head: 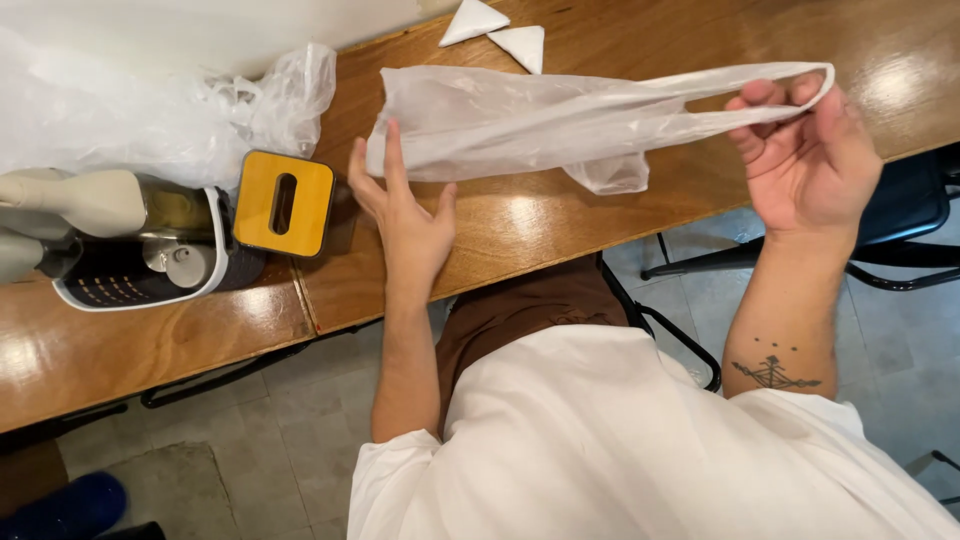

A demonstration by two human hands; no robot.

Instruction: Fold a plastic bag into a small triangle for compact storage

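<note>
So, quick rundown:
Left hand [408, 225]: open, fingers spread, fingertips touching the bottom end of the plastic bag [520, 125]
Right hand [800, 160]: closed on the bag's handle loops, pulling it taut
Bag: thin, clear-white, stretched between both hands over the wooden table [560, 225]
Left of left hand: yellow-topped napkin box [284, 203], condiment caddy [140, 255]
Beyond the bag: two folded white napkins [495, 30]

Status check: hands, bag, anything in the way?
Right hand grips the bag handles. Left hand open, flat against bag's bottom end. Wooden box just left.
</note>
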